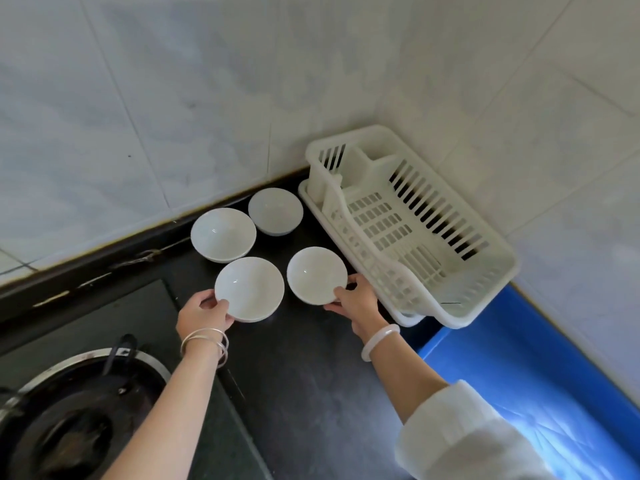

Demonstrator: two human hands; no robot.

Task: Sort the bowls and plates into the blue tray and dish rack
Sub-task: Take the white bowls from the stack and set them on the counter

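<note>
Several white bowls stand on the dark counter (304, 368). My left hand (204, 315) grips the near-left bowl (250, 287) at its left rim, thumb over the edge. My right hand (356, 303) holds the near-right bowl (316, 273) at its lower right rim. Two more bowls sit behind them, one at the left (223, 233) and one at the back (275, 211). The white dish rack (485, 258) lies to the right in the corner, with nothing in it. The blue tray (526, 368) is at the near right, its inside bare.
A gas burner (72, 420) with a black pan support is at the near left. Tiled walls close off the back and the right side of the counter. The rack's near end overhangs the blue tray's far edge.
</note>
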